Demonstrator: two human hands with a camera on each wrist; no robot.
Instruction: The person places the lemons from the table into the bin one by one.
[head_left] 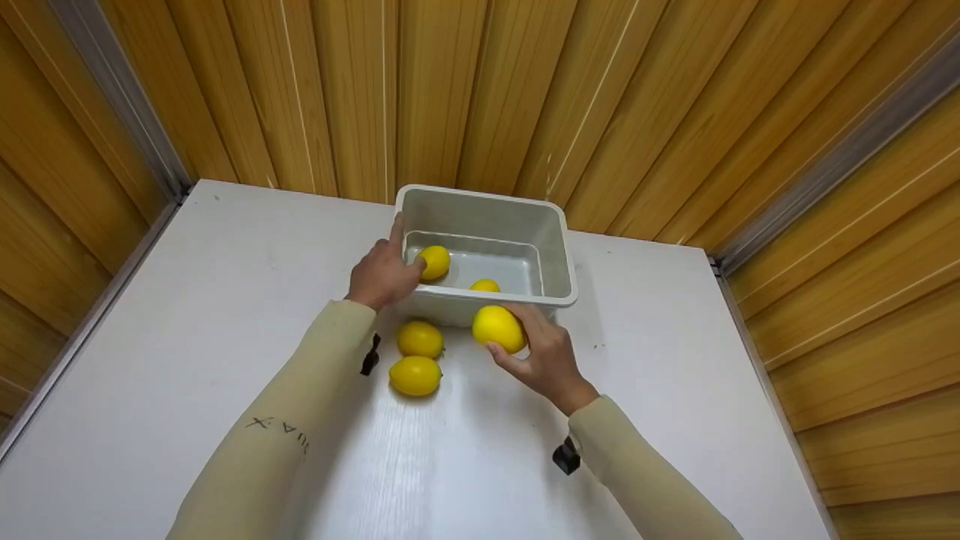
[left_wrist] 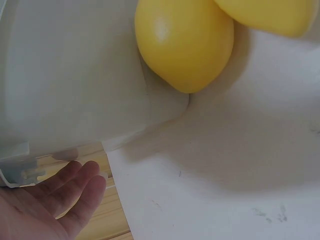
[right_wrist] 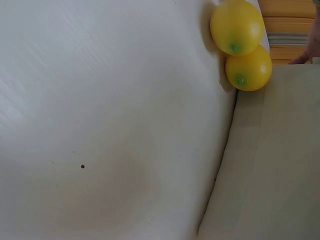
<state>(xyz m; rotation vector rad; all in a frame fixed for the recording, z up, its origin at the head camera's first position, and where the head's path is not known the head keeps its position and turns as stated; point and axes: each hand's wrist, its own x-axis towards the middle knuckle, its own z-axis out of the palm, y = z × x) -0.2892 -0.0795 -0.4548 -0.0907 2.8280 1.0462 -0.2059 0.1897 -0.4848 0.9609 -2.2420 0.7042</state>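
Held lemon: in the right hand, in front of the near wall of a pale grey bin and outside its rim; from where I stand, I cannot tell whether lemon and wall touch. The bin's mouth faces up, and bare floor opens toward its right end. Inside, a left lemon sits near the left wall; a half-hidden lemon shows above the near rim. The bin stands close to the far edge of a white table, whose top runs on past it to either side.

Before the bin lie two more: a rear lemon just beside the near wall and a front lemon against it, nearer the person. A gap separates this pair from the right hand.

Fingers: those of the right hand grip the held lemon, thumb on the near side, fingers on the far side. The left hand is at the bin's near left corner, index finger extended along the outside, thumb over the rim beside the left lemon; its other fingers reach loosely extended below the rim in the left wrist view.

Outward: beige sleeves cover both arms; wood-patterned panels rise beyond the table.
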